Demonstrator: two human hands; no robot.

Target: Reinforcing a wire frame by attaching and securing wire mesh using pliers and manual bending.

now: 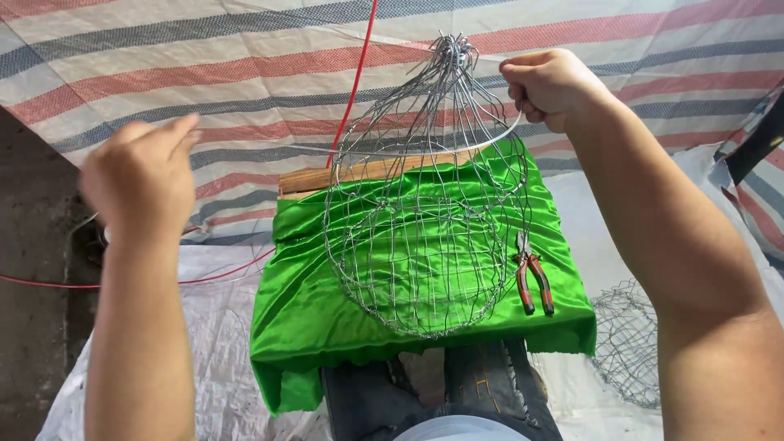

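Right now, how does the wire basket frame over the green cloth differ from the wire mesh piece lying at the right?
The wire basket frame is held up by the right hand; the wire mesh piece lies untouched on the white sheet. The frame has wide open gaps and a bulbous shape; the mesh piece is finer-netted and partly hidden. Both are bare grey wire.

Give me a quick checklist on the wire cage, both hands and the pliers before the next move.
1. Right hand grips the wire cage near its gathered top: ok.
2. Left hand on the cage: not ok, it is raised apart from it, blurred.
3. Cage bottom over the green cloth: ok.
4. Pliers lying on the cloth beside the cage: ok.
5. Top wires fully twisted tight: cannot tell.
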